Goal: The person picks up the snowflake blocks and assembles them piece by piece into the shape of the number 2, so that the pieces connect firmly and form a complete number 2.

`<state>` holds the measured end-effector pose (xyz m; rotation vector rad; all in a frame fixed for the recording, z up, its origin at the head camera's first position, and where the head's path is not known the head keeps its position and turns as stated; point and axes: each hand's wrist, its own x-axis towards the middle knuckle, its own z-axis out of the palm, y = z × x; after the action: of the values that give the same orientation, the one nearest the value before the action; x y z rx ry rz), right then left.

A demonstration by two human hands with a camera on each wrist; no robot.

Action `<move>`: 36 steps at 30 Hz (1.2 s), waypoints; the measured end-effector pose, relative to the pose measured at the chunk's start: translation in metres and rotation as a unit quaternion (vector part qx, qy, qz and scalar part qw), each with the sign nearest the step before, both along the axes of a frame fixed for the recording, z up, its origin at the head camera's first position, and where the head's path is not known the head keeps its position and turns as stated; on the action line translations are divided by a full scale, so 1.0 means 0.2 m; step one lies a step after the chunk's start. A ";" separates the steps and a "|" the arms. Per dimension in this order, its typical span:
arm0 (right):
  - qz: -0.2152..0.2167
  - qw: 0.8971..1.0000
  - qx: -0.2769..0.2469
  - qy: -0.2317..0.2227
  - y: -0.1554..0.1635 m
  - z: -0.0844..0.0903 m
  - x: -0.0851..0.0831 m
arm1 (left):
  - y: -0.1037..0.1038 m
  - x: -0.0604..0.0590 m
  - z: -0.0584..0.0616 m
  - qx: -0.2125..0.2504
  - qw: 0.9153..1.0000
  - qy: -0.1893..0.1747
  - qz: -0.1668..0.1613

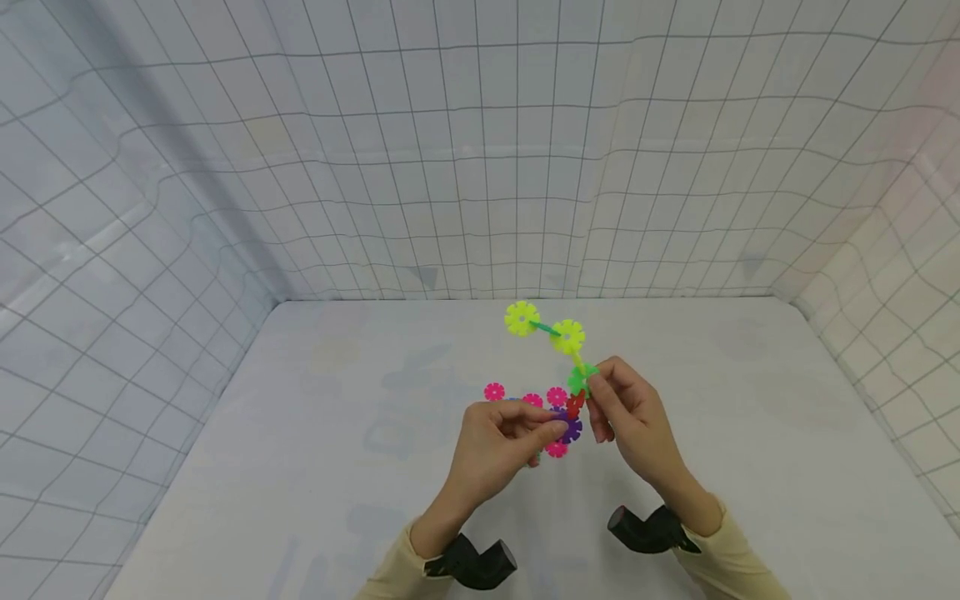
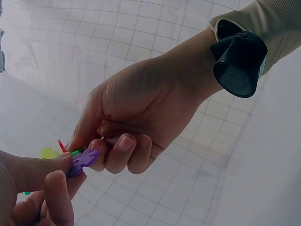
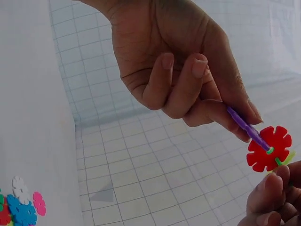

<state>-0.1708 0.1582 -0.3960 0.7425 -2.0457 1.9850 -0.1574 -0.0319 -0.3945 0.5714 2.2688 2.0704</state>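
Two bare hands work above a white table (image 1: pixel 315 433), holding between them a small construction of plastic snowflake discs. I take the purple disc (image 1: pixel 570 427) as the landmark; it sits in the middle of this construction, above the table's centre.

The left hand (image 1: pixel 498 446) is just left of the purple disc. Its thumb and index finger are together and pinch the edge of the disc; the other fingers are curled below. In the left wrist view the same disc (image 2: pixel 83 160) shows between the fingertips.

The right hand (image 1: pixel 630 417) is just right of the purple disc. Its fingers are curled and clamp on a green disc (image 1: pixel 581 379), which sits just above and right of the purple one. Between them is a red disc (image 1: pixel 574 405), touching both. In the right wrist view the red disc (image 3: pixel 268 149) stands on edge against the purple one.

From the green disc the chain goes up and left: a yellow disc (image 1: pixel 567 336), a thin green stick (image 1: pixel 544 328), then a second yellow disc (image 1: pixel 521 318), well above the purple disc.

Pink discs (image 1: pixel 494 392) are near, to the left of and below the purple disc; I cannot tell which of them are joined to the construction.

Each wrist carries a black camera (image 1: pixel 472 562). A white net with a grid (image 1: pixel 480 150) surrounds the table.
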 end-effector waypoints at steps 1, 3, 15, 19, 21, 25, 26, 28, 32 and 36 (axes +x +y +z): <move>-0.010 1.000 0.006 0.007 -0.01 0.00 0.00 | 0.00 0.00 0.00 0.004 1.000 -0.001 0.003; -0.026 0.999 0.019 0.021 -0.02 -0.01 0.01 | 0.00 0.00 0.00 0.015 1.000 -0.003 0.006; -0.051 0.994 0.056 0.074 -0.07 -0.05 0.01 | 0.00 0.00 -0.01 0.059 0.998 -0.032 -0.004; -0.039 0.996 0.055 0.060 -0.07 -0.06 0.01 | 0.00 0.00 -0.02 0.066 0.997 -0.042 -0.013; -0.033 0.997 0.052 0.050 -0.07 -0.05 0.01 | 0.00 0.00 -0.02 0.069 0.997 -0.040 -0.014; -0.025 0.998 0.052 0.030 -0.05 -0.04 -0.01 | 0.00 -0.02 -0.03 0.073 0.997 -0.019 -0.010; -0.022 0.998 0.053 0.024 -0.05 -0.04 -0.01 | 0.00 -0.02 -0.03 0.072 0.997 -0.010 -0.008; -0.016 0.998 0.059 0.012 -0.03 -0.04 -0.02 | 0.00 -0.03 -0.04 0.068 0.998 0.006 -0.002; 0.020 0.997 0.077 -0.008 -0.01 -0.05 -0.04 | 0.00 -0.04 -0.06 0.065 0.997 0.029 0.015; 0.085 0.992 0.089 -0.020 0.01 -0.07 -0.06 | -0.01 -0.05 -0.06 0.072 0.996 0.026 0.039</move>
<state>-0.1818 0.1605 -0.4095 0.9492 -2.2750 1.9347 -0.1676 -0.0331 -0.4071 0.5584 2.2160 2.2974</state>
